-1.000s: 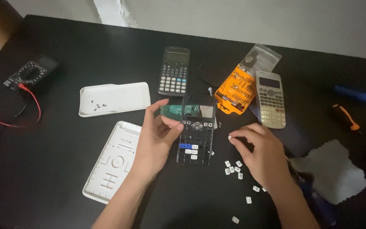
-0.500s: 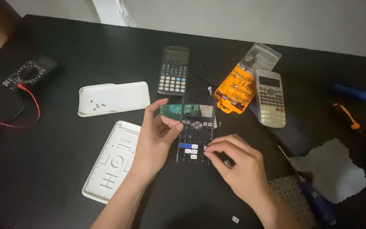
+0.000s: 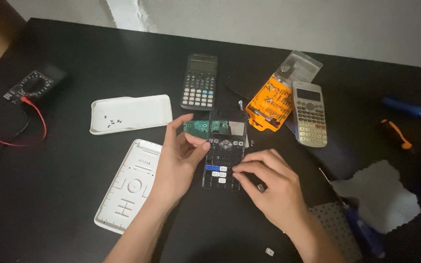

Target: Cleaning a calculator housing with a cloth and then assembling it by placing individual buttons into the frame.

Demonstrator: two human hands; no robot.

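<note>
Your right hand (image 3: 274, 187) has slid left from the loose white keys onto the calculator keypad frame (image 3: 222, 156), fingers pinched at its key rows. Your left hand (image 3: 179, 156) grips the frame's left edge on the tabletop (image 3: 64, 195).

Taking the dark calculator (image 3: 199, 82) at the table's far middle as landmark: its own screen is a small dark rectangle along its top edge. To its right lies an orange bit case (image 3: 270, 103) with a clear plastic lid (image 3: 298, 65) swung open beyond it. Just right of that case lies a beige calculator (image 3: 310, 113), its greyish rectangular screen at the top. Directly below the landmark, the opened calculator frame (image 3: 223, 155) carries a pale, shiny display panel (image 3: 237, 128). Far left sits a black multimeter (image 3: 31, 85); its screen cannot be made out.
</note>
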